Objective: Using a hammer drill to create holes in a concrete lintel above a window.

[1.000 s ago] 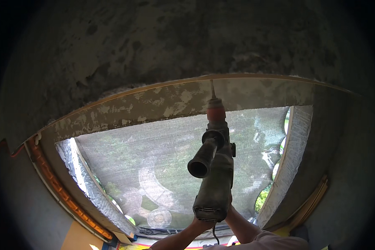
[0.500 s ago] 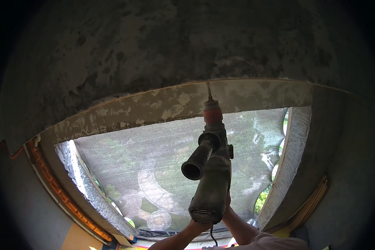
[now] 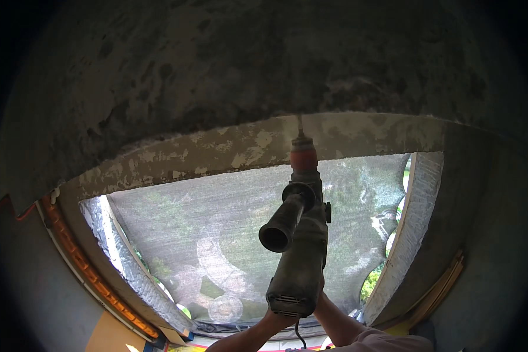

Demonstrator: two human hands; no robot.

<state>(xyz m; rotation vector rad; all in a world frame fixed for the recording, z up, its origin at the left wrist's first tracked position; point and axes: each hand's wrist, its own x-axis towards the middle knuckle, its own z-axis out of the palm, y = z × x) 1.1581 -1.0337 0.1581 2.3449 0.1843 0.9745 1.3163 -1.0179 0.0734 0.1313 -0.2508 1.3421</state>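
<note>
A dusty rotary hammer drill (image 3: 299, 258) with a red collar points upward in front of me. Its bit (image 3: 300, 125) meets the edge of the concrete overhead, with a faint haze of dust beside it. The black side handle (image 3: 283, 222) sticks out toward the lower left with no hand on it. Beneath the rear end of the drill, my left hand (image 3: 280, 320) bears the housing. My right hand (image 3: 321, 301) is closed at the grip on the far side. The drill's body hides most fingers of both hands. A power cord (image 3: 300, 332) hangs from the bottom.
Dark, rough concrete (image 3: 217, 64) spans the top, with a patchy beam (image 3: 217, 151) below it. Behind the drill, grey mesh netting (image 3: 176, 234) covers a window opening. An orange corrugated pipe (image 3: 94, 276) runs down the left; wooden strips (image 3: 437, 290) lean at the right.
The drill appears slightly farther right, along with the scene around it. A little less of the bit shows, and a light dust haze has appeared near it. Both hands keep their hold.
</note>
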